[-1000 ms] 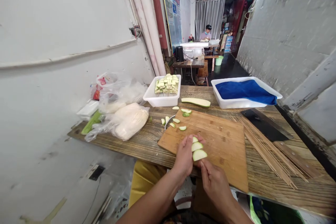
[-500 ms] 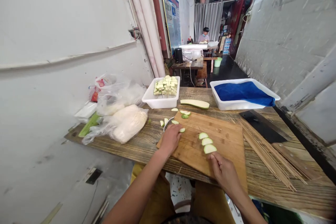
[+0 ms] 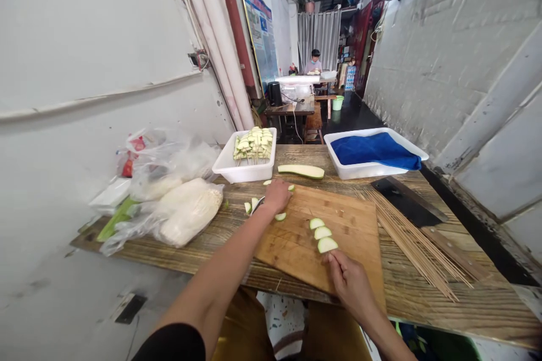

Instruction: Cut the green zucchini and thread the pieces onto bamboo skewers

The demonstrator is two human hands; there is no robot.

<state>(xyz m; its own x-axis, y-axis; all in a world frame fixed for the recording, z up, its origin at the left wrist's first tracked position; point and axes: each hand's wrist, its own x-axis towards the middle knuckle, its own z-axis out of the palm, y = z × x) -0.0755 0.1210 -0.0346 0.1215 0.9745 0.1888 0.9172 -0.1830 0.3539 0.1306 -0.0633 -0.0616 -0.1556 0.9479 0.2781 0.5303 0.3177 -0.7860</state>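
Note:
My right hand (image 3: 351, 279) pinches the near end of a thin skewer. Three half-round zucchini slices (image 3: 323, 232) are threaded on it, above the wooden cutting board (image 3: 292, 248). My left hand (image 3: 277, 196) reaches to the board's far left corner, over a few loose zucchini slices; its fingertips are hidden, so I cannot tell whether it grips one. Another loose slice (image 3: 280, 216) lies on the board nearer to me. More cut pieces (image 3: 248, 207) lie left of the board, beside a curved metal edge mostly hidden by my arm.
Behind the board lie a halved zucchini (image 3: 301, 171) and a white tub (image 3: 244, 174) of skewered slices. A white tray (image 3: 370, 171) holds a blue cloth (image 3: 372, 149). To the right are bare skewers (image 3: 409, 242) and a cleaver (image 3: 406, 203); plastic bags (image 3: 186, 211) sit left. A person (image 3: 314, 62) sits far back.
My left hand has moved farther away, up to the slices at the board's far left corner. My right hand still holds the loaded skewer. The whole view has shifted slightly.

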